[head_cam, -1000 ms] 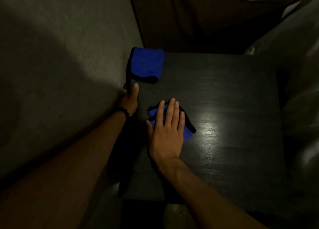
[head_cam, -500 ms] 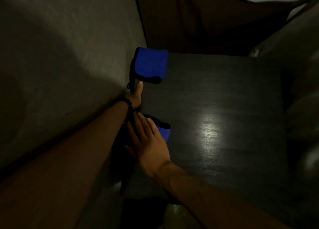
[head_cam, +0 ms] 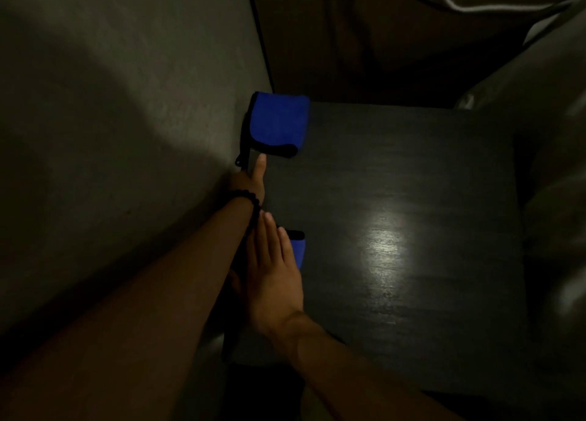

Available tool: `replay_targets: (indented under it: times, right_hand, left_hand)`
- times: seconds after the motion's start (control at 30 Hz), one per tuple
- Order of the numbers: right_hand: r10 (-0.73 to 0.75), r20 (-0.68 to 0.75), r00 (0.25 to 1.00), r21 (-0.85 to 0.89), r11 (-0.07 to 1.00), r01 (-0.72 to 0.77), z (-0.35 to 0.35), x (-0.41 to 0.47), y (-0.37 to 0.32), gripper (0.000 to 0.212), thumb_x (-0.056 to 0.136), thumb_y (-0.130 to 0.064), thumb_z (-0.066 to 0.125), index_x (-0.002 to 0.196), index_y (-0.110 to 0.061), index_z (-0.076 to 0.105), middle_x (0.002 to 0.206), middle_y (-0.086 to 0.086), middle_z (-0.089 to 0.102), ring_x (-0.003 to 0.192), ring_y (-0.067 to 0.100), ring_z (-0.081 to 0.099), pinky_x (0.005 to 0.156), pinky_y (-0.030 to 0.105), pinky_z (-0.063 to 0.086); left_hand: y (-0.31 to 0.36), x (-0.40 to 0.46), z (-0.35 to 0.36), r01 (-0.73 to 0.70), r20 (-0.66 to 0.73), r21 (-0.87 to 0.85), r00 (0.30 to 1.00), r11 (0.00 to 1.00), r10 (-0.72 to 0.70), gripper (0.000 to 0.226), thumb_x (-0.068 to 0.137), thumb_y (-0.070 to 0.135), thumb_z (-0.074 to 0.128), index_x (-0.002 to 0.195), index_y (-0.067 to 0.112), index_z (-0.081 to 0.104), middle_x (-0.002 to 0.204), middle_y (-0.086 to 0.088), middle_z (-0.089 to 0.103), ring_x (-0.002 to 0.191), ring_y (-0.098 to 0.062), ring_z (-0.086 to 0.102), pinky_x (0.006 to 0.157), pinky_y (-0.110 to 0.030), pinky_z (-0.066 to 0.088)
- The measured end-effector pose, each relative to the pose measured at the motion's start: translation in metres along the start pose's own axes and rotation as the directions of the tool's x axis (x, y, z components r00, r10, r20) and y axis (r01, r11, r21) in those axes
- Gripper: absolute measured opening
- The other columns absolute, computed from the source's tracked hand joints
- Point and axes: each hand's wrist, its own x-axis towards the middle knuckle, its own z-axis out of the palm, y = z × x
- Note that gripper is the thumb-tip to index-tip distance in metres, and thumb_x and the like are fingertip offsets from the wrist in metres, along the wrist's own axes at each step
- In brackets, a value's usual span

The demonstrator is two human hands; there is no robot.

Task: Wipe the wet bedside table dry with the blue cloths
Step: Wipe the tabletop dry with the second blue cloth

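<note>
The right hand (head_cam: 272, 281) lies flat, fingers together and extended, pressing a folded blue cloth (head_cam: 298, 252) onto the dark bedside table (head_cam: 412, 198) at its left edge. The left hand (head_cam: 252, 179) grips that same edge, thumb on top, a beaded bracelet (head_cam: 250, 202) at its wrist. A second blue cloth (head_cam: 277, 124) sits on the far left corner, just beyond the thumb, against the wall (head_cam: 126, 103).

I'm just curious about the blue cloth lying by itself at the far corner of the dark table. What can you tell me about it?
The far blue cloth is bright blue with a black trim along its near and left edges. It looks soft, like microfibre, and is folded into a rough rectangle. It lies flat on the far left corner of the bedside table, with its left edge and a small black tag hanging over the side. The left hand grips the table edge just in front of it, thumb tip close to the trim; whether they touch is unclear.
</note>
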Motion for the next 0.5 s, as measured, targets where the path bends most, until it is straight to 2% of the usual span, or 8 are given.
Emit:
replay_targets:
  times: [0.1,0.17,0.3,0.4,0.5]
  right_hand:
    - [-0.114,-0.028,0.993,0.018,0.993,0.114,-0.002,-0.006,0.008,0.073,0.104,-0.052,0.030,0.158,-0.003,0.025,0.167,0.016,0.017,0.156,0.030,-0.004,0.126,0.044,-0.003]
    - [-0.157,-0.040,0.987,-0.019,0.988,0.156,-0.003,-0.009,0.012,0.073,0.102,-0.053,0.038,0.156,-0.004,0.031,0.164,0.015,0.028,0.156,0.030,0.006,0.126,0.044,0.003]
    - [-0.230,0.006,0.973,-0.079,0.970,0.229,-0.003,-0.014,0.026,0.080,0.099,-0.057,0.042,0.157,-0.007,0.019,0.165,0.012,0.026,0.156,0.024,0.006,0.125,0.041,-0.001]
    - [-0.270,0.038,0.962,-0.124,0.954,0.273,-0.004,-0.022,0.036,0.082,0.098,-0.057,0.041,0.160,-0.008,0.018,0.167,0.013,0.022,0.156,0.024,0.003,0.126,0.041,-0.005]
    - [-0.304,0.034,0.952,-0.141,0.942,0.306,-0.007,-0.032,0.048,0.081,0.099,-0.058,0.036,0.160,-0.007,0.018,0.168,0.014,0.017,0.157,0.025,0.002,0.126,0.042,-0.003]
  left_hand:
    - [0.003,-0.005,0.001,0.032,-0.051,-0.008,0.998,0.999,-0.032,0.077,0.083,0.073,0.028,0.127,0.012,0.047,0.123,-0.015,0.053,0.103,-0.031,0.052,0.077,-0.038,0.040]
    - [0.003,-0.007,0.001,0.032,-0.063,-0.011,0.997,0.999,-0.033,0.078,0.083,0.073,0.029,0.126,0.011,0.047,0.122,-0.016,0.053,0.103,-0.031,0.052,0.074,-0.037,0.035]
    - [0.005,-0.008,-0.003,0.020,-0.074,0.048,0.997,0.999,-0.016,0.080,0.083,0.073,0.027,0.127,0.009,0.047,0.124,-0.015,0.052,0.099,-0.027,0.051,0.074,-0.035,0.032]
    - [0.003,-0.007,-0.003,-0.006,-0.057,0.036,0.998,0.999,0.008,0.080,0.083,0.073,0.027,0.129,0.010,0.047,0.128,-0.016,0.050,0.107,-0.031,0.050,0.075,-0.034,0.030]
    - [-0.002,-0.006,-0.002,-0.068,-0.045,-0.070,0.997,0.995,0.065,0.075,0.083,0.073,0.031,0.120,0.012,0.054,0.118,-0.011,0.056,0.092,-0.024,0.051,0.076,-0.032,0.036]
